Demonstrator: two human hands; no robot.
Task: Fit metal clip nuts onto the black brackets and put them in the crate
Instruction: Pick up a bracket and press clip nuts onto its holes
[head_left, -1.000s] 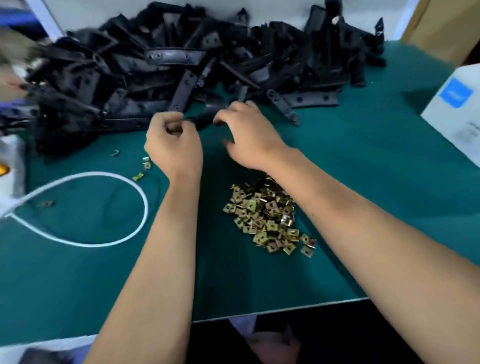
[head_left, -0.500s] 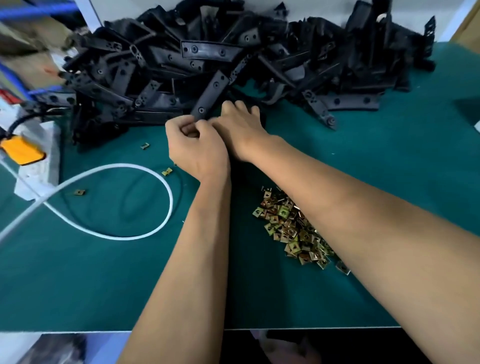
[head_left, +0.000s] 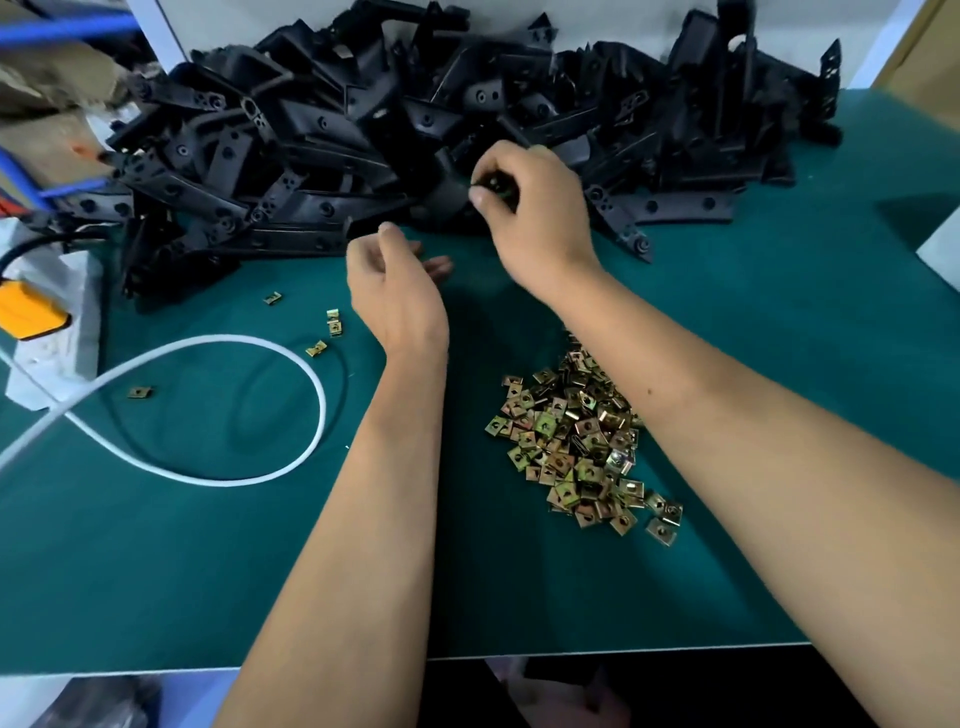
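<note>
Nearest you, the heap of metal clip nuts (head_left: 576, 441) lies loose on the green table (head_left: 156, 571), just beside your right forearm, with a few stray nuts (head_left: 332, 325) left of your left wrist near the white cable (head_left: 249, 410). Your left hand (head_left: 397, 291) hovers with fingers loosely spread, holding nothing. Farther out, your right hand (head_left: 535, 208) pinches a black bracket (head_left: 496, 184) at the edge of the bracket pile (head_left: 363, 130).

Green table mat (head_left: 779, 332), black brackets heap (head_left: 363, 130), clip nuts pile (head_left: 576, 447), white cable loop (head_left: 311, 384)
</note>
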